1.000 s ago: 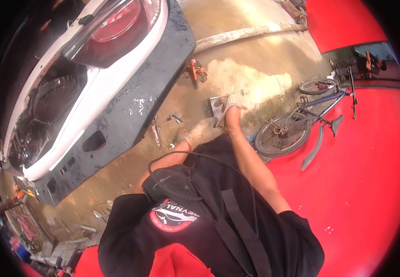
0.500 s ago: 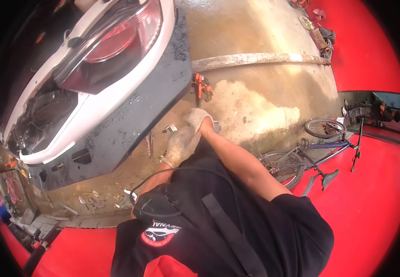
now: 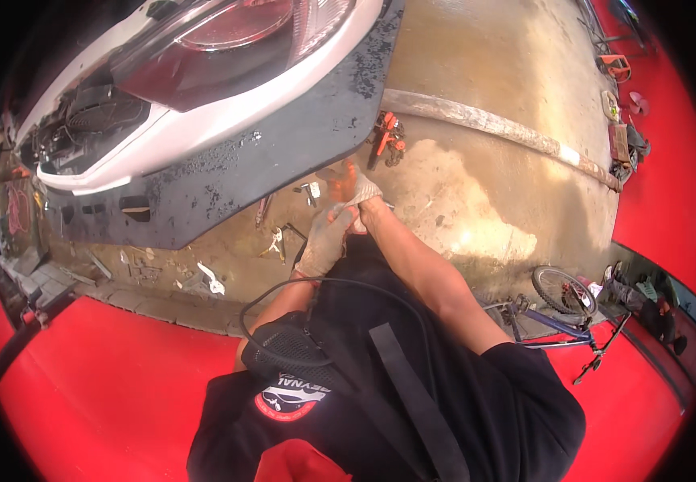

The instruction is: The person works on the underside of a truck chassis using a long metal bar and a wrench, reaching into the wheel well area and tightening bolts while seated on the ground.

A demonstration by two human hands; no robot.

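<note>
My left hand (image 3: 324,239), in a pale, stained glove, is raised over my dark clothing, its fingers closed at the cuff of the knit glove (image 3: 363,193) on my right hand (image 3: 353,189). My right hand reaches just above it, fingers extended and apart, with orange showing at the fingertips. Nothing held by it is visible. Beyond both hands is a dark grey panel (image 3: 187,197) under a white car part (image 3: 227,108) with a large lamp (image 3: 235,24). An orange tool (image 3: 388,136) and small metal tools (image 3: 309,193) lie on the wet concrete near my hands.
A long pale pole (image 3: 492,128) crosses the concrete. A bicycle (image 3: 565,293) lies at the lower right, beside a dark-clothed person (image 3: 657,317). Red surfaces (image 3: 83,377) curve along both sides. Assorted items (image 3: 621,136) sit at the upper right, and scattered tools (image 3: 211,279) at the left.
My view has swung, bringing more pole and upper-right items in. My hands have come together from apart, and the left now grips at the right glove's cuff.
</note>
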